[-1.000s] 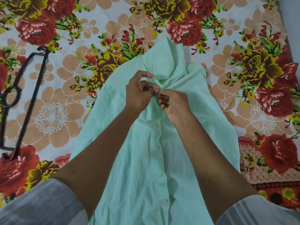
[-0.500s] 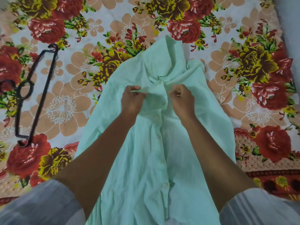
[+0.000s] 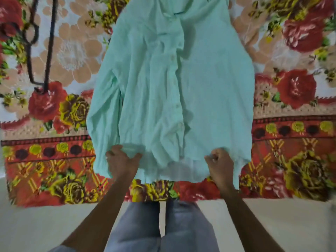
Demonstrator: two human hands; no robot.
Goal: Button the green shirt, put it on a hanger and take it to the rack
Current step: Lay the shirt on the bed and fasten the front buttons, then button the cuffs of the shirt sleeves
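On the floral bedsheet [image 3: 76,57] lay the green shirt [image 3: 181,88] (hanger [image 3: 49,44] beside); left hand [image 3: 121,160] and right hand [image 3: 220,164] gripped its hem.

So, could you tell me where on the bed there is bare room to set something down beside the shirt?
The widest bare stretch of floral bedsheet lies right of the green shirt. A narrower patch sits between the shirt and the black hanger on the left. The near hem is crowded: the left hand and right hand both grip it.
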